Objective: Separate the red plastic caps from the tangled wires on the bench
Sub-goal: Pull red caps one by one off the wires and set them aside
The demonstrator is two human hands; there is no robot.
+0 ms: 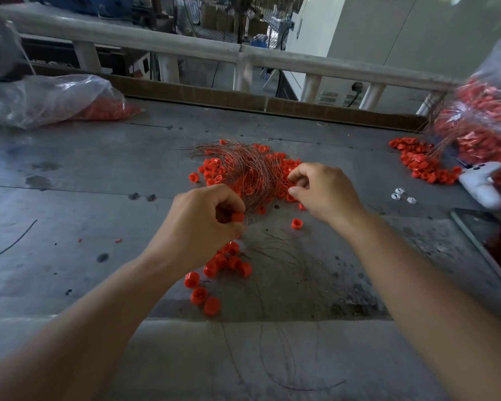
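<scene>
A tangle of thin copper-coloured wires [243,166] lies in the middle of the grey bench, mixed with many red plastic caps [284,166]. My left hand [203,221] grips one red cap [238,217] between thumb and fingers at the tangle's near edge. My right hand [324,192] hovers at the right side of the tangle with thumb and fingertips curled together, pinching at wires. A loose cluster of red caps [229,261] lies below my left hand, with several more [203,296] nearer the bench's front. Loose wire strands [281,256] trail toward me.
A clear plastic bag holding red caps [70,99] lies at the back left. A large full bag of caps and wires [486,125] stands at the right, with spilled caps [420,163] beside it. A white object [480,183] and a dark phone or tablet [492,241] sit at right.
</scene>
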